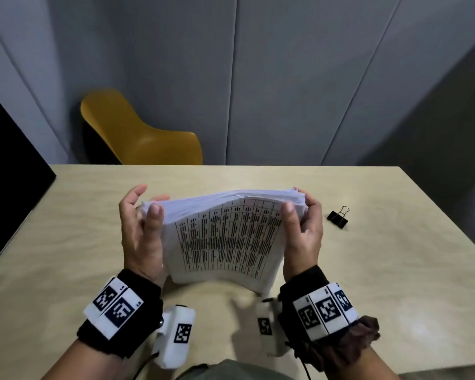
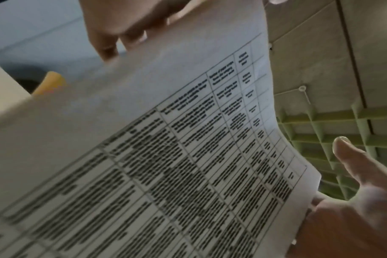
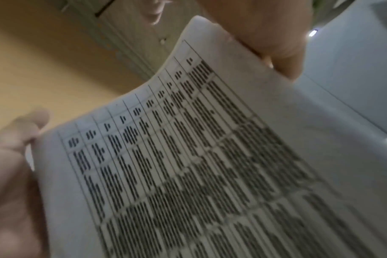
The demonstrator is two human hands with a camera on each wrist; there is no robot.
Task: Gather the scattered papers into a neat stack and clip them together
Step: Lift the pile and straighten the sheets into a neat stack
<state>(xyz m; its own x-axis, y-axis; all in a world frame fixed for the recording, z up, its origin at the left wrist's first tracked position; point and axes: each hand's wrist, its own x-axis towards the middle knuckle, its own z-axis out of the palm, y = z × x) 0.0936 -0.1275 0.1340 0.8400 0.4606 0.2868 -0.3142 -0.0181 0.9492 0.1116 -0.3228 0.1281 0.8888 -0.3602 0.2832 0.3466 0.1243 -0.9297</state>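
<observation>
A thick stack of white papers (image 1: 225, 237) with a printed table on its front sheet stands on edge over the middle of the table, bowed toward me. My left hand (image 1: 148, 204) grips its left side, thumb on the front and fingers behind. My right hand (image 1: 296, 204) grips the right side the same way. The stack's lower edge is blurred, and I cannot tell whether it touches the table. A black binder clip (image 1: 337, 217) lies on the table just right of my right hand. The printed sheet (image 2: 188, 157) (image 3: 210, 157) fills both wrist views.
The light wooden table (image 1: 395, 283) reaches to a far edge near a yellow chair (image 1: 137, 133) and grey wall panels. A black panel (image 1: 8, 171) stands at the table's left side. The table's right edge runs close to the clip.
</observation>
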